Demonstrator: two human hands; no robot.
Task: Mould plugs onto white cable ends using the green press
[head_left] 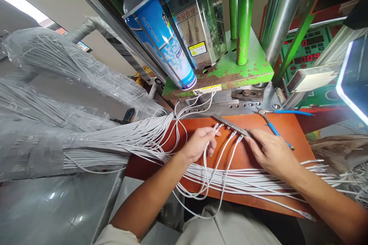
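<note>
My right hand (271, 151) grips the right end of a narrow metal bar (231, 125), thumb below and fingers above. White cables with clear plugs hang from the bar's near edge, among them one cable (227, 172) that loops down toward my lap. Toward the bar's left end, my left hand (202, 143) pinches a cable plug (216, 126) between thumb and fingers, its other fingers curled. Beneath both hands runs a bundle of white cables (230, 182) across the orange-brown table (247, 121).
Behind the bar stands a green press (241, 72) with a blue spray can (163, 42) in front. Blue-handled pliers (273, 124) lie at the table's back right. Plastic-wrapped cable bundles (31, 145) extend left. A lit lamp (353, 80) and control panel (309, 53) are at right.
</note>
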